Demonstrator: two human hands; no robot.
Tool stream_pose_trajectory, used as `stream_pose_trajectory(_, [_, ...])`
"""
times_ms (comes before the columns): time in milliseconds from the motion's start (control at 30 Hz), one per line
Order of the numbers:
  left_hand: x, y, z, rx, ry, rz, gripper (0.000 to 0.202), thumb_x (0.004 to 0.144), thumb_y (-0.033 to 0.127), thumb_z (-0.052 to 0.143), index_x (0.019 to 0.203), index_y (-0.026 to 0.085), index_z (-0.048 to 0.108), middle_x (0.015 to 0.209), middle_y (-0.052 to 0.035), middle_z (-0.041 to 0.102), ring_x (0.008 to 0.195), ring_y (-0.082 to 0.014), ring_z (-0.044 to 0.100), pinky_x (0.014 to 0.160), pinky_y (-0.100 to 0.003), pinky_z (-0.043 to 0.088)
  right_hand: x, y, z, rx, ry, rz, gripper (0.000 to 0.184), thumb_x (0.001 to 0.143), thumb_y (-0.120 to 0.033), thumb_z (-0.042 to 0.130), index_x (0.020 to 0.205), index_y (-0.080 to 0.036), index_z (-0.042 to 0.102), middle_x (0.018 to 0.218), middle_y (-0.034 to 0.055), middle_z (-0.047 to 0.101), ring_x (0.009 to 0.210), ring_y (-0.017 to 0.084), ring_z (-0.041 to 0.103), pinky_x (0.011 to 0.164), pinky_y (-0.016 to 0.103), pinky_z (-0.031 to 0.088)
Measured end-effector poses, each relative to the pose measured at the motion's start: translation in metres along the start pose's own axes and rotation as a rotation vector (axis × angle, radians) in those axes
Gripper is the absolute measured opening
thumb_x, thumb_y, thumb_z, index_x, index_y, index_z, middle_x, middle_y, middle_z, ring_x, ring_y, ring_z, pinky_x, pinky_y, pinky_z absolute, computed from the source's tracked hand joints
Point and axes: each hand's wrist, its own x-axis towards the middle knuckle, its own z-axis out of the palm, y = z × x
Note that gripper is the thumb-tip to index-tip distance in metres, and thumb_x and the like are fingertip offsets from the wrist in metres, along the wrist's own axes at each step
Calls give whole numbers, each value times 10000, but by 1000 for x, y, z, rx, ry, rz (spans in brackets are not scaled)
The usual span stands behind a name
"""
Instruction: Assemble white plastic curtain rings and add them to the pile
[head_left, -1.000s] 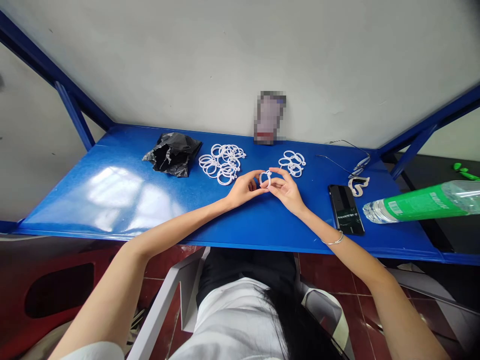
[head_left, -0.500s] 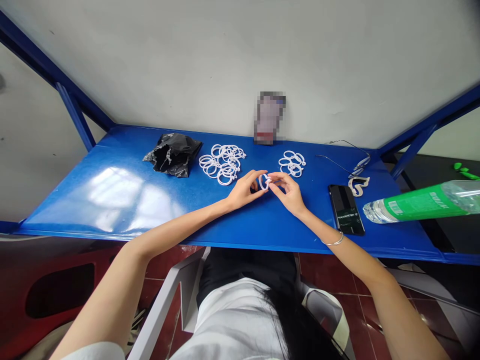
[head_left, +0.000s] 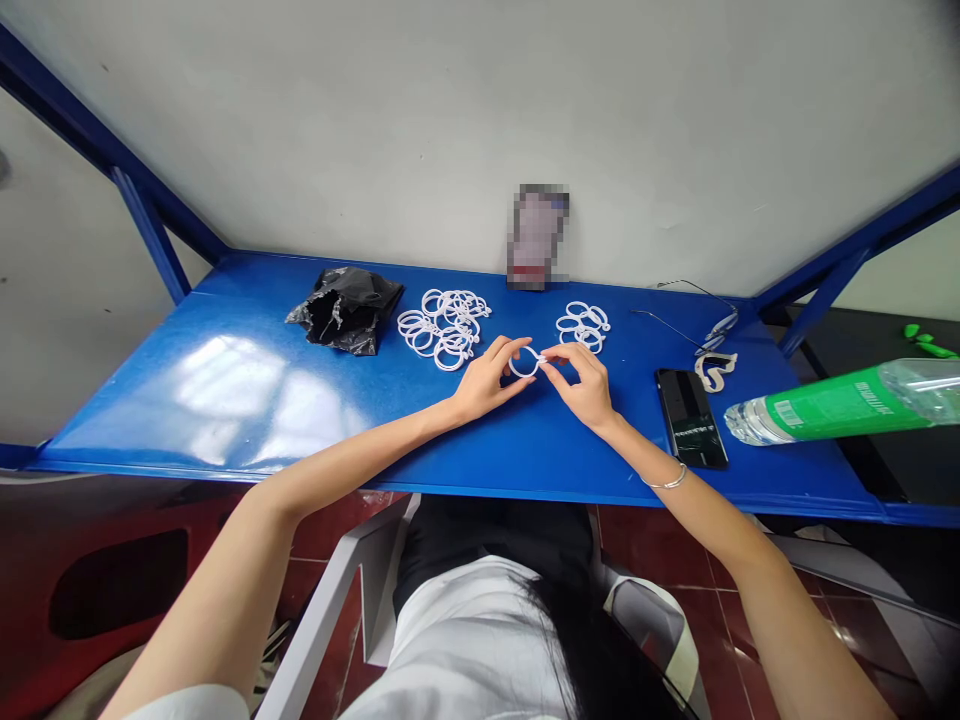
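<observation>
A small white plastic ring (head_left: 525, 361) is pinched between both hands above the middle of the blue table (head_left: 225, 380). My left hand (head_left: 487, 378) grips its left side with thumb and fingers. My right hand (head_left: 583, 380) pinches its right side. Behind my left hand lies a large pile of white rings (head_left: 444, 326). A smaller pile of white rings (head_left: 583, 327) lies just beyond my right hand.
A crumpled black plastic bag (head_left: 345, 308) sits left of the big pile. A black phone (head_left: 691, 417), a heart-shaped white object (head_left: 716, 371) and a thin cable (head_left: 679, 325) lie to the right. A green-labelled water bottle (head_left: 840, 403) juts in from the right.
The ring has turned in my fingers from nearly edge-on to open and flat-facing. Both hands have shifted slightly and stay over the same spot.
</observation>
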Motion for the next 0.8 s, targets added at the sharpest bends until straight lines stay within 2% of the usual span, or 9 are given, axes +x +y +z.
stream_pose_trajectory(267, [-1,-1,0,3,36,43,472,913,429,551,1322,219,443,1017,-50,559,650,-81,538,613,-211,504,-1,1,0,5,16,28,83,910,-276,593,942,-221,647,875,47,713,784,188,652,702,339,534])
stream_pose_trajectory(600, [-2,2,0,25,41,73,473,913,453,543,1306,201,470,995,-56,583,639,-81,549,600,-209,505,-4,4,2,43,46,68,97,897,-296,605,822,-244,640,833,45,718,809,220,670,761,398,535])
stream_pose_trajectory(800, [-2,3,-1,31,58,120,477,907,450,560,1292,180,478,964,-54,588,635,-78,550,590,-197,505,-3,5,2,52,53,65,124,891,-278,611,772,-245,615,794,34,709,779,214,666,738,393,530])
